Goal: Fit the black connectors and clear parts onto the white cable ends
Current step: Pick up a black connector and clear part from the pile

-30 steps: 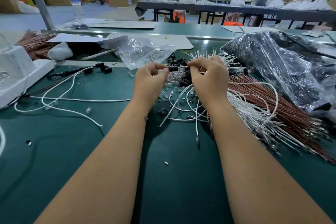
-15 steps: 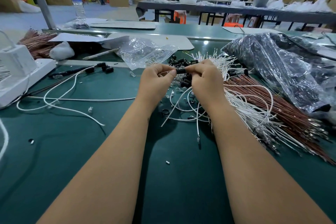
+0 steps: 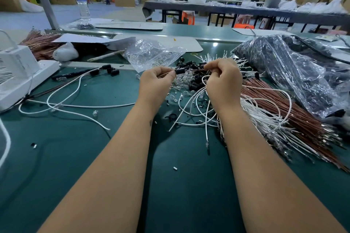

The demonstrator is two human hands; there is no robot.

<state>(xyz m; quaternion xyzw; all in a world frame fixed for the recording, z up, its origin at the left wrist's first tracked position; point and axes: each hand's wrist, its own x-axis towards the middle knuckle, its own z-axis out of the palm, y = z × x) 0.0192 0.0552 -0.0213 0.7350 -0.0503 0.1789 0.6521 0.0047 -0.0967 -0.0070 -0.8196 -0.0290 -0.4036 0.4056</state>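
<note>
a: so where am i at? my left hand (image 3: 155, 83) is pinching a black connector (image 3: 180, 71) at its fingertips, and my right hand (image 3: 223, 79) is pinching a thin cable (image 3: 197, 70) running into it, both held up over the pile of black connectors (image 3: 197, 81) and clear parts (image 3: 181, 85) on the green counter (image 3: 94, 157).

b: looks like the threading step. i'd keep the connector steady and feed the cable straight, gripping close to the tip so it doesn't bend. more white cables (image 3: 261, 111) sit just right.

a: any labels?

b: the water bottle (image 3: 81, 0) has a blue label, too blurry to read. box print too.
</note>
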